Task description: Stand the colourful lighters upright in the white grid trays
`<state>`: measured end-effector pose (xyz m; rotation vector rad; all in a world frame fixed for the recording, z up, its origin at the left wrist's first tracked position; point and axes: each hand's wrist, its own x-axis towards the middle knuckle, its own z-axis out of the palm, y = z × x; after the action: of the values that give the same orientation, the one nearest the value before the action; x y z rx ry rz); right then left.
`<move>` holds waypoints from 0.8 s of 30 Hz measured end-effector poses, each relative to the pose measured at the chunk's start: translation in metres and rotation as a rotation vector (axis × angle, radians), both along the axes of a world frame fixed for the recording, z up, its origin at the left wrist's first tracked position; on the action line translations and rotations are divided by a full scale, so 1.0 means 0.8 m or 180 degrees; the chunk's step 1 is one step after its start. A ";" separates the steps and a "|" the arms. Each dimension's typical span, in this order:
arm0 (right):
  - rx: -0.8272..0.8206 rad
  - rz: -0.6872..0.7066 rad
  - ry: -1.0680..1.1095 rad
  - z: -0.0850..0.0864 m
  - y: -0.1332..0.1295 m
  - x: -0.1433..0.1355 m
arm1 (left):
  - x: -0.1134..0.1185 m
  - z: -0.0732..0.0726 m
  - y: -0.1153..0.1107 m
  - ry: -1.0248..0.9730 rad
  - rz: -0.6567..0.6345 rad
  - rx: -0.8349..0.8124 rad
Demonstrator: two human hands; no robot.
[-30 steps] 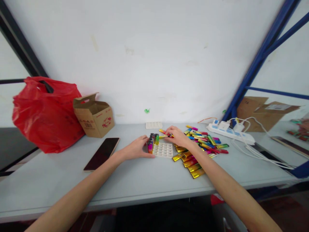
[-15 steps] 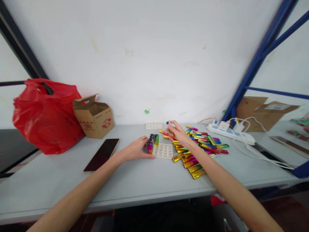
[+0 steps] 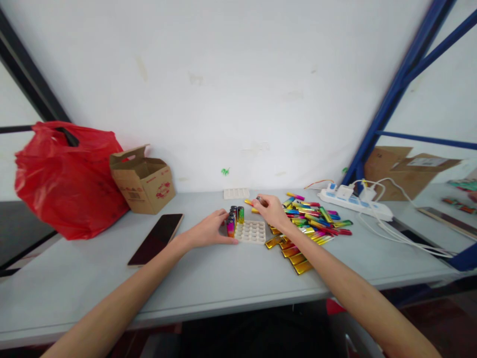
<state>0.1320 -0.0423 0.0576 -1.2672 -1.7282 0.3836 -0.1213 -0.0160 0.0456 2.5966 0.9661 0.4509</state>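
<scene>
Cylinders (image 3: pixel 231 227) with glossy, metallic skins and dark tops are seen upright in the head view, grouped at the left end of a pale tray (image 3: pixel 251 232); the nearest is coloured magenta shading to orange, and one at the back is green and yellow. The tray is moulded with rows of rounded pockets. Its left end and the cylinders are bracketed by the left hand (image 3: pixel 213 229), its thumb and fingers spread apart in a curve; whether they are pressed against anything cannot be told. By the right hand (image 3: pixel 273 213), a small dark-ended piece (image 3: pixel 262 201) is pinched between closed fingertips above the table (image 3: pixel 208 278), most of it hidden. Beside the tray, slim foil-bright pieces (image 3: pixel 302 238) in gold, red, blue and green are heaped. A second pale tray (image 3: pixel 236 193) is placed by the wall. Farther left, a flat dark phone (image 3: pixel 156 239), an open cardboard box (image 3: pixel 143 181) and a crinkled red plastic bag (image 3: pixel 70 184) are seen.
</scene>
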 end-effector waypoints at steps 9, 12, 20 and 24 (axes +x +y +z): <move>0.0074 0.0124 -0.0078 0.002 -0.005 -0.002 | 0.000 -0.002 0.000 -0.0003 0.0047 0.0018; 0.0093 0.0438 -0.0219 0.011 -0.012 0.000 | 0.000 -0.002 0.000 0.0011 0.0010 0.0000; 0.0073 0.0784 -0.0973 0.023 -0.022 0.002 | -0.001 -0.001 0.000 -0.0005 -0.0031 -0.0038; -0.0388 0.0956 -0.0710 0.017 -0.021 0.000 | -0.001 -0.002 0.001 0.0003 -0.0023 -0.0029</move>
<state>0.1317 -0.0595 0.0713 -1.1713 -2.1227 0.5455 -0.1222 -0.0149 0.0442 2.5914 0.9566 0.4425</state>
